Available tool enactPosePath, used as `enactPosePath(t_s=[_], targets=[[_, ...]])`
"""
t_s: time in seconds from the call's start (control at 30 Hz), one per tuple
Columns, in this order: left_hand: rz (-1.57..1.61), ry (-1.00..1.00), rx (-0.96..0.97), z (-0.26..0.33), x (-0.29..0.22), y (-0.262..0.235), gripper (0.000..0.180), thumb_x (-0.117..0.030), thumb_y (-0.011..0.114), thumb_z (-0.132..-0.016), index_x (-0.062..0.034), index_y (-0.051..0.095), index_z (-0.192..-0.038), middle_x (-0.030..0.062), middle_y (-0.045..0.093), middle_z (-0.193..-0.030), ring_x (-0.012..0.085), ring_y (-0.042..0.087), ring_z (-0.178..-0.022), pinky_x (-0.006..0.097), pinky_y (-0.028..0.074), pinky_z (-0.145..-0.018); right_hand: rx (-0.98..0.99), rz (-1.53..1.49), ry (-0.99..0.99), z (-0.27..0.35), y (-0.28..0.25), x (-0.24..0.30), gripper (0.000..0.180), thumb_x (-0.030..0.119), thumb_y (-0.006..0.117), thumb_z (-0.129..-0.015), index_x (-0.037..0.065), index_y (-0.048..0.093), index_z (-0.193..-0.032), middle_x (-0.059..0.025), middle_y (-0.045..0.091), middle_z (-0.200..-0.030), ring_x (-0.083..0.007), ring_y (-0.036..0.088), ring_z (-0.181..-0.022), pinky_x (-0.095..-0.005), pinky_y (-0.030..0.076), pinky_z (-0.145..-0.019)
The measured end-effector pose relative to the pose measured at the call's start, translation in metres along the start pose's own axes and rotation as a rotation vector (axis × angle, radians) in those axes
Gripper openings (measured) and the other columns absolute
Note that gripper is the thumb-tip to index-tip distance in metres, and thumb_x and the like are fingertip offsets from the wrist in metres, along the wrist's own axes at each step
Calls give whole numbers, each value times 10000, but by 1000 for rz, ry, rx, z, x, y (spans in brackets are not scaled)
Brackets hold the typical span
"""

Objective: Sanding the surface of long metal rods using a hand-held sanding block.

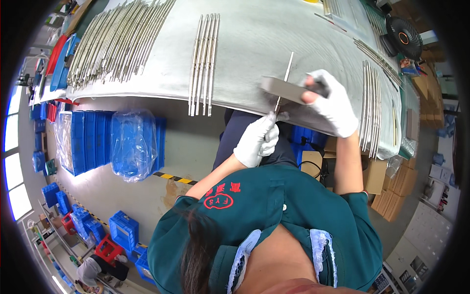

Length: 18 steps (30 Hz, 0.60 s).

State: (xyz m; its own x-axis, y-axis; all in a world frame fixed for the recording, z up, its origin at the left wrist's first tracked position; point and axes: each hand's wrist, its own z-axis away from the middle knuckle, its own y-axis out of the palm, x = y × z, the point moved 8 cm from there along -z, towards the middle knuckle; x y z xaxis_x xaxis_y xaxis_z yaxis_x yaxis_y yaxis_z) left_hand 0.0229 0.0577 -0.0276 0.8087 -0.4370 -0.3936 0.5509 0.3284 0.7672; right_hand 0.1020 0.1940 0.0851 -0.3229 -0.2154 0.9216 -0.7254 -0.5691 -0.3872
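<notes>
Both my hands wear white gloves, and on the right one the fingertips are bare. My left hand (258,139) is closed at the table's near edge, pinching the lower end of a thin metal rod (289,67). The rod points away from me over the table. My right hand (334,104) grips one end of a grey-brown rectangular block (284,90), slightly blurred by motion. The block crosses the rod and hides its middle; whether they touch I cannot tell.
The table (245,59) has a pale cover. Several metal rods (203,63) lie left of my hands, a large spread of rods (115,44) farther left, and more rods (371,105) at right. A black fan (404,37) stands far right. Blue crates (90,139) stand on the floor.
</notes>
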Motion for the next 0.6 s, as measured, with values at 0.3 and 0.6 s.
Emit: enactPosePath(t_s=[0.3, 0.6], targets=[[-85, 20, -29, 2, -2, 3, 292, -385, 474, -950, -103, 499, -876, -53, 371, -596, 15, 278, -410, 176, 210, -361, -34, -47, 19, 4, 5, 2, 364, 263, 766, -723, 46, 568, -938, -27, 587, -912, -120, 551, -854, -256, 444, -777], [-91, 90, -43, 0, -4, 9, 243, -350, 512, -939, -133, 439, -858, -44, 387, -598, 30, 284, -406, 186, 218, -357, -71, -227, 78, 31, -50, -27, 410, 246, 762, -728, 51, 534, -1008, -46, 593, -953, -113, 552, -854, -249, 449, -756]])
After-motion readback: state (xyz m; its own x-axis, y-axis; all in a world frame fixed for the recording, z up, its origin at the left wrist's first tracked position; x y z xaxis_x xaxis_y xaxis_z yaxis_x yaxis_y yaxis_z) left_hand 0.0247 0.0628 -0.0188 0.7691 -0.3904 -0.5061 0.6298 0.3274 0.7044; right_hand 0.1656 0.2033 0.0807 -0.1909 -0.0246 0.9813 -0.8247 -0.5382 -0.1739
